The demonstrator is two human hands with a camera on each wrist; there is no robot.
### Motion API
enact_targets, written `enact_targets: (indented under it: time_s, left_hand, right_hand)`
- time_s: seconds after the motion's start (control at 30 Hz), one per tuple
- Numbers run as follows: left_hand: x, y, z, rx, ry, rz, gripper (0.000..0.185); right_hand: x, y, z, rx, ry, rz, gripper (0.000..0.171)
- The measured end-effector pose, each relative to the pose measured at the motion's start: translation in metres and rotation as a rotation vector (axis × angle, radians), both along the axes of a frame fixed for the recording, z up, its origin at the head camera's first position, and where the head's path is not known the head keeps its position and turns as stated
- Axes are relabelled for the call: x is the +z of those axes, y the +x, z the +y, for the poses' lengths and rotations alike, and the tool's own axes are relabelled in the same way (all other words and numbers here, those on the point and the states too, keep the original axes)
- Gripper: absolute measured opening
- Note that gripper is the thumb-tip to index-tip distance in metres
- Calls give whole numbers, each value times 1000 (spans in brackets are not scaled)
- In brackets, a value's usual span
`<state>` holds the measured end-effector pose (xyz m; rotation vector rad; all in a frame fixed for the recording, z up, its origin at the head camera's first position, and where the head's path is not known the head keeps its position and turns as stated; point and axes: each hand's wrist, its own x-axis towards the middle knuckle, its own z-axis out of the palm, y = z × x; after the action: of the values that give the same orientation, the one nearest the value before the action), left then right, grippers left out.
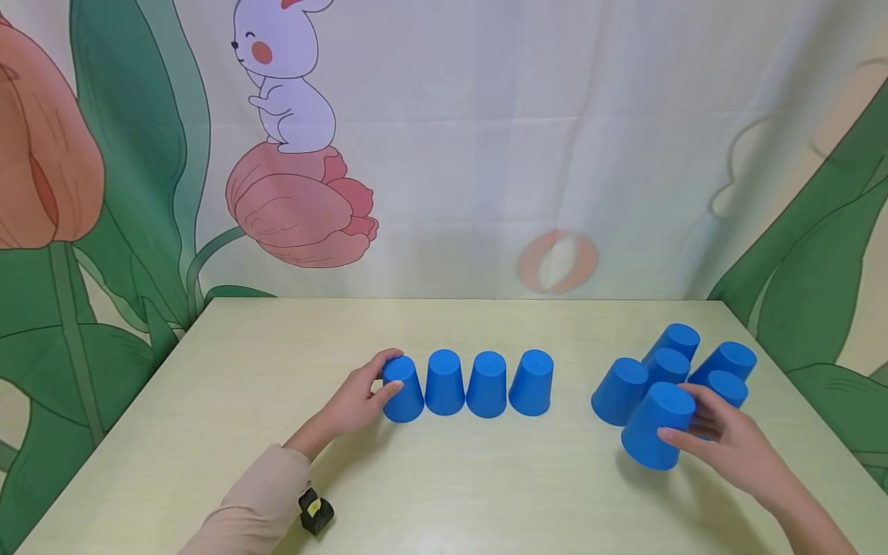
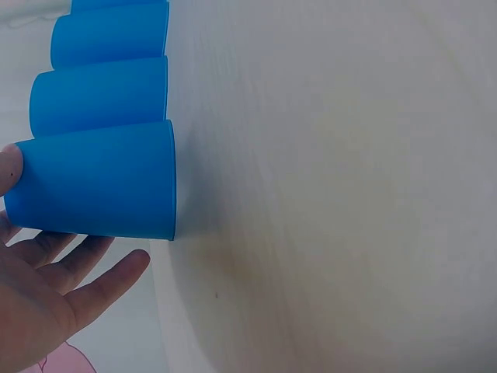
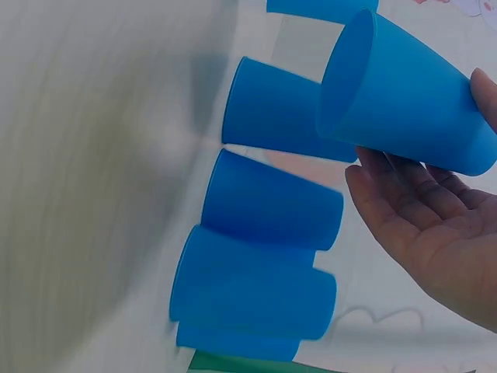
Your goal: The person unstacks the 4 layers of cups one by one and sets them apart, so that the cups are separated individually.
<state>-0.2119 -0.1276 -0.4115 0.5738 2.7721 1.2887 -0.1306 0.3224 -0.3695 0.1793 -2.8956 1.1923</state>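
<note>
At the left end of a row of upside-down blue cups, my left hand (image 1: 352, 401) holds the end cup (image 1: 405, 393), thumb on the near side and fingers round the far side. That cup (image 2: 97, 183) stands on the table. Three more cups run to its right, among them a nearby cup (image 1: 445, 383). Over on the right, my right hand (image 1: 735, 447) grips another upside-down blue cup (image 1: 655, 432) between thumb and fingers. This cup (image 3: 419, 97) is off the table, its open rim facing down and its shadow below.
Behind the raised cup stands a cluster of several upside-down blue cups, including a front-left cup (image 1: 617, 393) and a back-right cup (image 1: 728, 361). A small black object (image 1: 315, 512) is by the left sleeve. A printed curtain (image 1: 444, 154) hangs behind the pale table (image 1: 486, 486).
</note>
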Motion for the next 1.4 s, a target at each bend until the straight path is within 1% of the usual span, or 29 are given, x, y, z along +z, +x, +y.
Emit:
enact_targets:
  time_s: [0.17,0.4,0.6,0.8,1.0,1.2,1.4]
  left_hand:
    - [-1,-1,-2,-3,-4,6,49]
    - [-3,-1,-3,-11,-7,21,48]
    - [-2,-1,-2,-1,-7,6,49]
    - [-1,0,-1,4,-8,2,50]
    - [0,0,0,0,-7,2,49]
    - [0,-1,0,-3,-11,6,49]
    - [0,-1,1,6,-10,-7,50]
  right_hand:
    - [-4,1,7,-19,13,-46,70]
    - [-9,1,14,-41,38,-43,67]
    - [-13,-2,18,-54,55,-54,69]
    - [-21,-7,23,-64,61,-68,70]
    - [-27,-10,26,-49,71,-73,68]
    - [-27,-13,27,-38,77,-86,68]
    - [-28,-17,28,-24,81,-104,69]
